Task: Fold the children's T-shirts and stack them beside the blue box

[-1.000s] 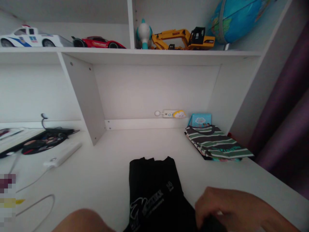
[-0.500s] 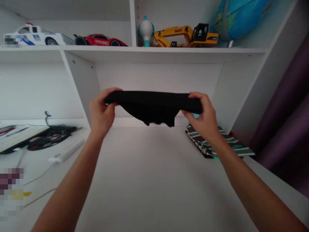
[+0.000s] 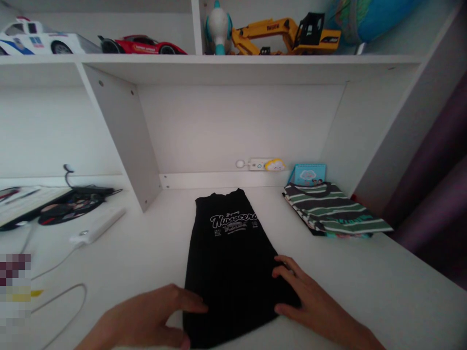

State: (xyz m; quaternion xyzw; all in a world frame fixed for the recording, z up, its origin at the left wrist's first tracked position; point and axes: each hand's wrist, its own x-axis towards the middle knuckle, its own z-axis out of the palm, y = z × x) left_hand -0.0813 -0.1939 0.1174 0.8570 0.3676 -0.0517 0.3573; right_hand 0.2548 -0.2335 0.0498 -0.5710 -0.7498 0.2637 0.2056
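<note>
White desk (image 3: 153, 253): bore, at dial centre, one black garment (image 3: 226, 267), white-printed, laid flat; at two o'clock, one clothes pile (image 3: 335, 211), striped uppermost; at ten, one white bar (image 3: 100, 227), corded. White shelf (image 3: 233, 59), above: held, at eleven, toy pickup (image 3: 45, 41) and red toy car (image 3: 146, 46); at twelve, white-and-teal toy (image 3: 219, 33), yellow toy excavator (image 3: 308, 38) just clockwise; at one, blue globe (image 3: 375, 18).

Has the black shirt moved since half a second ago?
Yes, downward: the black shirt, then raised in front of the power strip, now lies on the desk.

Red toy car (image 3: 142, 46) and yellow toy excavator (image 3: 314, 40) on a white shelf (image 3: 233, 60).
</note>
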